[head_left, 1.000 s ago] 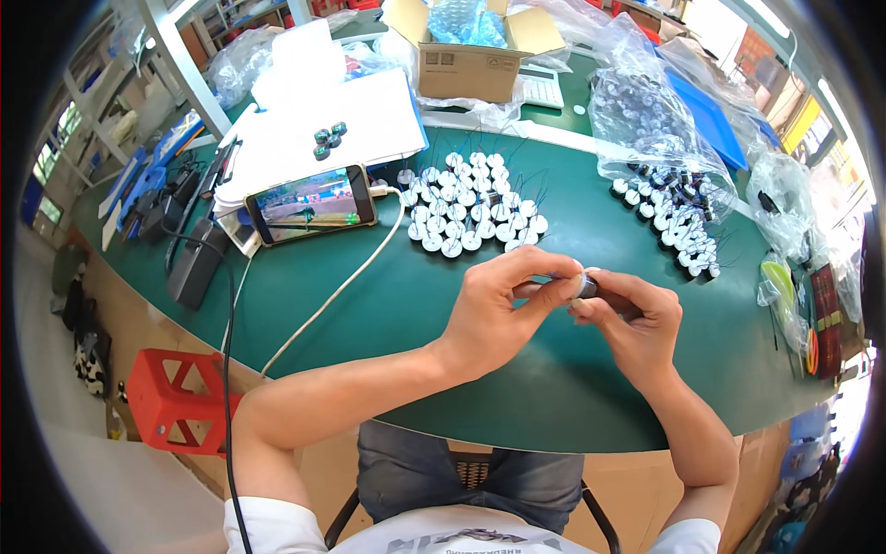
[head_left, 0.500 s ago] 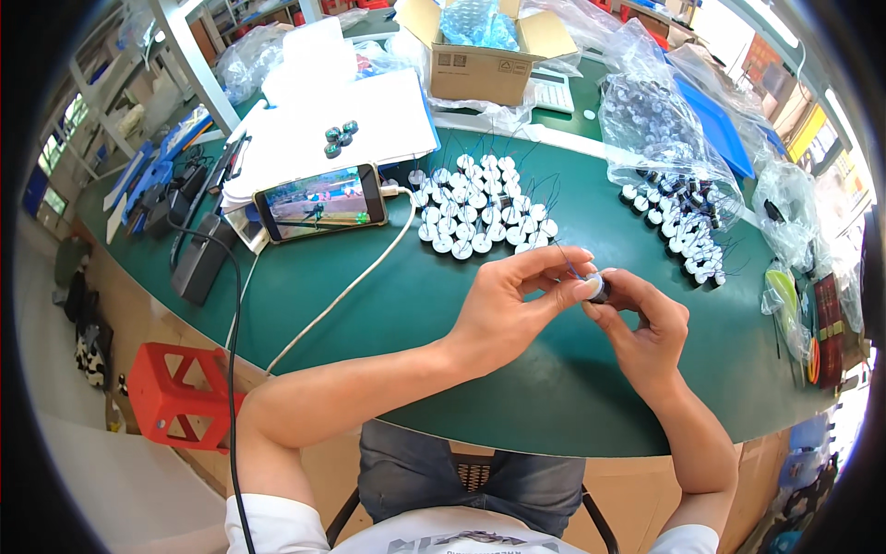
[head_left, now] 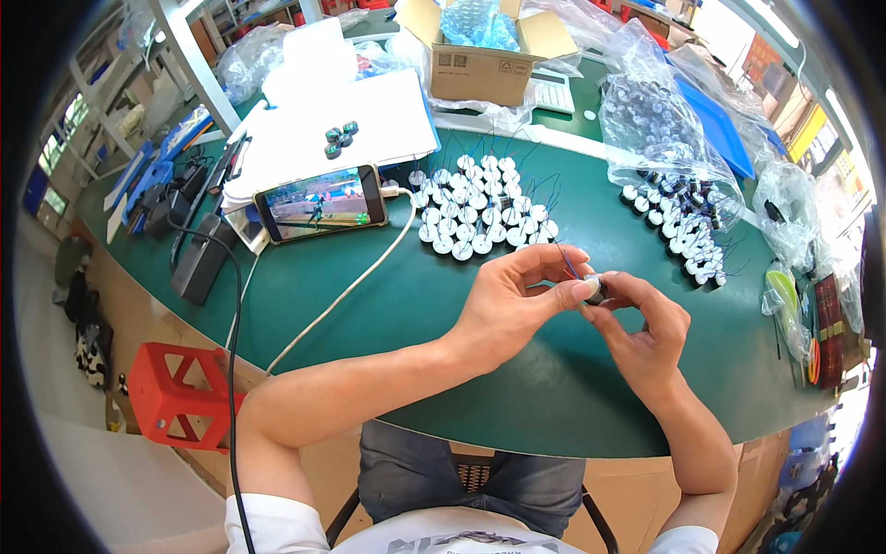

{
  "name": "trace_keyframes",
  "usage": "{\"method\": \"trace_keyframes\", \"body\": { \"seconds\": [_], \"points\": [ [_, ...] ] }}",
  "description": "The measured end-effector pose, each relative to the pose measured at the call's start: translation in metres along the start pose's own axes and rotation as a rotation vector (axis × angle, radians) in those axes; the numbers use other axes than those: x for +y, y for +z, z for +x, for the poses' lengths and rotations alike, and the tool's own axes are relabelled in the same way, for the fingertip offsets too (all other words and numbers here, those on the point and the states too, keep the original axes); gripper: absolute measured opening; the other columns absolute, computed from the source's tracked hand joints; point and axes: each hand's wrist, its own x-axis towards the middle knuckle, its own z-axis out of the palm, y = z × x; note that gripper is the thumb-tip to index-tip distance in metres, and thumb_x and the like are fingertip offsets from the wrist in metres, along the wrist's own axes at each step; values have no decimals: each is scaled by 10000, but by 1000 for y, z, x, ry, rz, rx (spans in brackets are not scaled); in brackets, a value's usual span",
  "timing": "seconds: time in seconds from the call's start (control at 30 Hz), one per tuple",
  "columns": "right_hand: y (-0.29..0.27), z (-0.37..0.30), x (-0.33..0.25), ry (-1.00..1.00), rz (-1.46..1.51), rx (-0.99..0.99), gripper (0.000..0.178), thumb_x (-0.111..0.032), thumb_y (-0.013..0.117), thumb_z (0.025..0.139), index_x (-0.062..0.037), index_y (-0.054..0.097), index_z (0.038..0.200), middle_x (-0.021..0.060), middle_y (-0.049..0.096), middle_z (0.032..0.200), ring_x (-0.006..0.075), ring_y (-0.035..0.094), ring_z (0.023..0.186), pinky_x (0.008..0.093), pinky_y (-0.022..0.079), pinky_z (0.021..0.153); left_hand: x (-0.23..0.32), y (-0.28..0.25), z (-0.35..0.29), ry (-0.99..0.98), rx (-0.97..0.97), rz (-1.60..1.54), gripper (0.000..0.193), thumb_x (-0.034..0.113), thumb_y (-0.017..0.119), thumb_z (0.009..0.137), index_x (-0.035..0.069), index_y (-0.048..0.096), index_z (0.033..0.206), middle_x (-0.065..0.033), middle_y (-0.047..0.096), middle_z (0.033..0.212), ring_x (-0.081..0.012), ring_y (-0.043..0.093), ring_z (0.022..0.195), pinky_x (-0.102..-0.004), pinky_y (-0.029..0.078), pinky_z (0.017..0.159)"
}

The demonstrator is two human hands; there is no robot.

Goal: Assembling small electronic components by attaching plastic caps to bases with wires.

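Between both hands, above the green table, is a small round black part (head_left: 599, 291) with a pale top and thin blue and red wires. My left hand (head_left: 517, 300) pinches at its left side with thumb and fingertips, beside the wires. From the right, my right hand (head_left: 649, 332) grips the part's dark rim between thumb and fingers. The fingertips cover much of it. Just beyond my left hand stands a group of similar white-topped round parts (head_left: 480, 208), close together, with thin wires sticking up.
A phone (head_left: 320, 203) with a white cable leans at the left, before papers (head_left: 392, 115) bearing several dark round pieces (head_left: 341, 138). More white-topped parts (head_left: 683, 231) spill from a clear bag (head_left: 651, 120) at the right. Behind stands a cardboard box (head_left: 480, 76). A red stool (head_left: 180, 392) is at left.
Both hands stay in place around the part, with only a slight shift of the fingers and a small turn of the part. The picture on the phone screen differs.
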Motion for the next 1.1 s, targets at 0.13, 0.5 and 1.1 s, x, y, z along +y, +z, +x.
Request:
{"method": "trace_keyframes", "body": {
  "seconds": [0.13, 0.5, 1.1],
  "points": [
    [0, 1, -4, 16, -6, -2, 351, 26, 789, 692, 6, 640, 1010, 120, 696, 890, 197, 691, 724, 276, 564, 629, 1, 0, 0, -3, 4, 5, 302, 78, 695, 862, 2, 601, 1139, -99, 643, 1054, -161, 611, 996, -323, 535, 867],
    [2, 1, -5, -109, -134, 54, 300, 37, 775, 703, 15, 649, 974, 131, 706, 879, 224, 707, 732, 277, 558, 612, 5, 1, -2, -75, 1, 50, 398, 102, 692, 869, 1, 558, 1230, -149, 650, 1127, -171, 627, 1019, -302, 519, 899],
    [2, -3, -6, -11, -40, 23, 253, 29, 765, 729, 23, 648, 953, 131, 703, 852, 214, 711, 738, 274, 561, 629, 1, -2, 0, 46, -38, 216, 375, 75, 689, 865, -2, 569, 1212, -124, 651, 1124, -153, 608, 1038, -302, 499, 933]
  ]
}}
